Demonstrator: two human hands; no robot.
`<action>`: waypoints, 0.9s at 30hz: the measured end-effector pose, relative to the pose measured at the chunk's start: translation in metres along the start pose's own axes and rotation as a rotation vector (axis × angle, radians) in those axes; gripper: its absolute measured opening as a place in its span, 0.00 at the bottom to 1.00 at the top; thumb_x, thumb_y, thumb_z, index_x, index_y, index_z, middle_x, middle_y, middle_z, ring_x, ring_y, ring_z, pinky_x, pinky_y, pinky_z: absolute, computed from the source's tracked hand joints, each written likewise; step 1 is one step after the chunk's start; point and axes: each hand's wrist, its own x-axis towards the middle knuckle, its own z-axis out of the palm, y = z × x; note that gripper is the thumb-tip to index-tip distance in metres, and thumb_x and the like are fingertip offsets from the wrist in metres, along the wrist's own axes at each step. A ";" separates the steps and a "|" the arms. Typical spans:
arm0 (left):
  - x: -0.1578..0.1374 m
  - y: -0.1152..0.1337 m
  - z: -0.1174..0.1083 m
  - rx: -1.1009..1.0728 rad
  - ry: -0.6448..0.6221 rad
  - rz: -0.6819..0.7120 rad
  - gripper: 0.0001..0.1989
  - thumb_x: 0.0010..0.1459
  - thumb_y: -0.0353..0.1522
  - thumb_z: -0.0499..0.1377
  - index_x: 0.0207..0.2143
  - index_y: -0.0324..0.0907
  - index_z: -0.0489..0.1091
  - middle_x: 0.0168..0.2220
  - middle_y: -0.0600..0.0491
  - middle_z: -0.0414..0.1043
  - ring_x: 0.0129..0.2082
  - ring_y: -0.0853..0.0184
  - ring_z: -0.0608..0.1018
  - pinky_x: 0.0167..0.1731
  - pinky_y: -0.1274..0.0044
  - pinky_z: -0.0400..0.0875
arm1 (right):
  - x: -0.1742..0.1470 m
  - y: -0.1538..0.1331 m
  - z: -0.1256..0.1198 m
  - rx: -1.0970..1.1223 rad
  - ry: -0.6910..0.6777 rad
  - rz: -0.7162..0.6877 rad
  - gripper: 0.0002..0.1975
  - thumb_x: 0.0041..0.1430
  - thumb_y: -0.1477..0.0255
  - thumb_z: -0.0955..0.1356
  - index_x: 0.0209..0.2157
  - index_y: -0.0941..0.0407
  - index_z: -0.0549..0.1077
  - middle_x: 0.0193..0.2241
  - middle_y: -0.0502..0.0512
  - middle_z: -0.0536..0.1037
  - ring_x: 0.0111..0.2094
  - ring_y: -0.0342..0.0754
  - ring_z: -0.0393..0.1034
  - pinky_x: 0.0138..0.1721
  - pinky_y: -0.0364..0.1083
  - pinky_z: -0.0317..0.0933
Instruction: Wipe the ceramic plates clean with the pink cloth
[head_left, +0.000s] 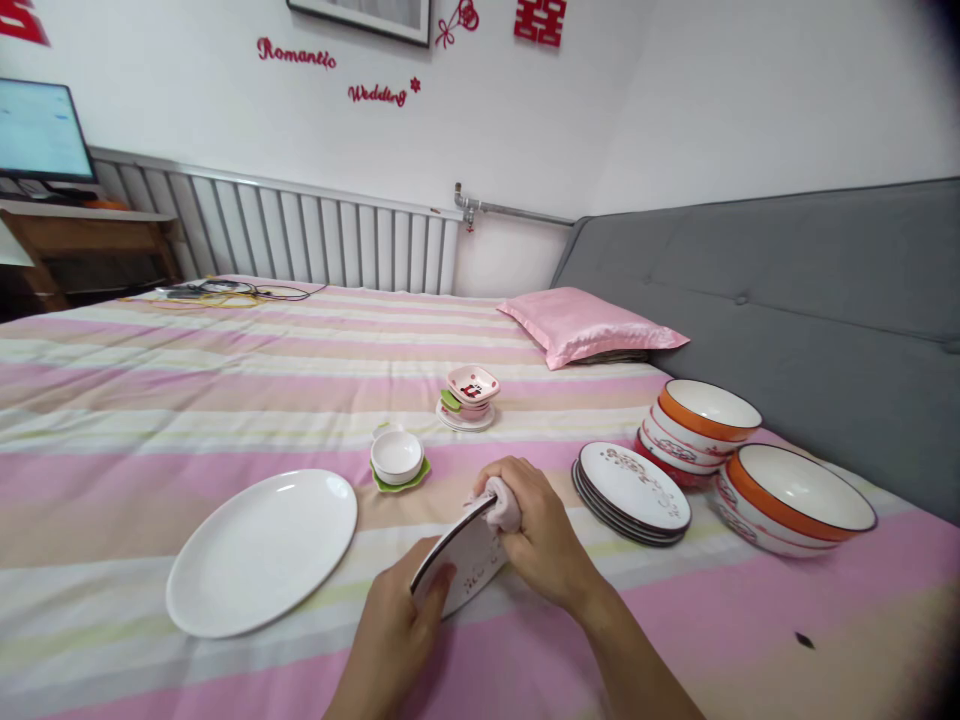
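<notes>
A white plate (474,570) with a dark rim and a brown floral print is held tilted on edge above the bed. My left hand (405,610) grips its near left side, thumb on the printed face. At the plate's upper right rim, my right hand (529,525) pinches a pale pink cloth (504,508) folded over the edge. Just right of my right hand is a stack of similar plates (630,487). To the left lies a large white oval plate (262,555). Small white bowls (397,455) sit on a green leaf-shaped dish (405,487) beyond my hands.
Orange-rimmed bowls (795,490) stand at the right, one group stacked (694,425). Small pink dishes (472,385) are piled farther back. A pink pillow (589,325) lies by the grey headboard (757,270). Cables (240,292) lie at the far left of the striped bedsheet (97,490).
</notes>
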 end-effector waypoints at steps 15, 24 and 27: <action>-0.008 -0.015 0.002 0.427 0.545 0.281 0.26 0.49 0.19 0.46 0.48 0.40 0.68 0.47 0.48 0.75 0.48 0.64 0.75 0.47 0.75 0.70 | 0.004 0.020 -0.006 0.576 0.464 0.338 0.21 0.44 0.78 0.63 0.43 0.53 0.67 0.33 0.50 0.71 0.25 0.40 0.62 0.22 0.39 0.55; -0.005 -0.001 0.017 0.585 0.115 0.514 0.23 0.48 0.20 0.50 0.44 0.43 0.72 0.47 0.50 0.75 0.48 0.59 0.75 0.47 0.66 0.73 | 0.007 0.032 0.001 0.554 0.528 0.387 0.20 0.43 0.76 0.65 0.43 0.55 0.68 0.37 0.54 0.73 0.33 0.45 0.67 0.29 0.42 0.60; -0.011 0.002 0.021 0.560 0.012 0.448 0.29 0.41 0.19 0.52 0.47 0.44 0.71 0.49 0.49 0.73 0.49 0.58 0.75 0.47 0.66 0.72 | 0.007 0.045 0.012 0.472 0.423 0.413 0.20 0.45 0.75 0.64 0.43 0.55 0.69 0.34 0.52 0.74 0.31 0.45 0.67 0.30 0.43 0.61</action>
